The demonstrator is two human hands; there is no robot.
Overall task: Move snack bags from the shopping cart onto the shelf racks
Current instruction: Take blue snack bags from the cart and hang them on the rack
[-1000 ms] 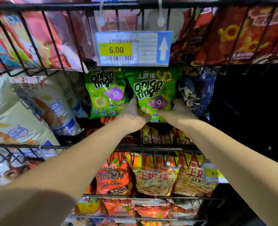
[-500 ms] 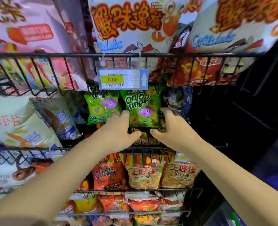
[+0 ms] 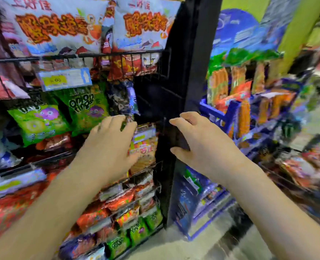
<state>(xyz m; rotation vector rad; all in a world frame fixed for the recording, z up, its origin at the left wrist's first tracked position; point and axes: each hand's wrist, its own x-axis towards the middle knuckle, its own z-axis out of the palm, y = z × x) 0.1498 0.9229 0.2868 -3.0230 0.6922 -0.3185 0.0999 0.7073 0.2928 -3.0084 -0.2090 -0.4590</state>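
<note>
Green glossy film covers the onion-ring bags (image 3: 88,109) at the left. They are air-puffed like pillows and stand upright on the wire racks (image 3: 61,57). The thin black bars probably serve to hold such light, slippery packets in place while leaving the printed fronts readable. A price tag (image 3: 65,78) hangs from the rail above them, where a shopper would look.

The left hand (image 3: 110,145) hovers just in front of the rack with its fingers straight and slightly spread, holding nothing. Crinkled orange packets (image 3: 143,147) show behind it. Next comes the rack's flat, matte black upright (image 3: 181,81). The right hand (image 3: 202,145) is in front of it, fingers loosely bent, thumb out, also empty.

Further right is the blue shopping cart (image 3: 228,113), where more snack bags (image 3: 230,94) in orange and red stand on end, near the right hand. Heavy blur hides their print. With both hands empty, I judge the next bag has yet to be picked up.
</note>
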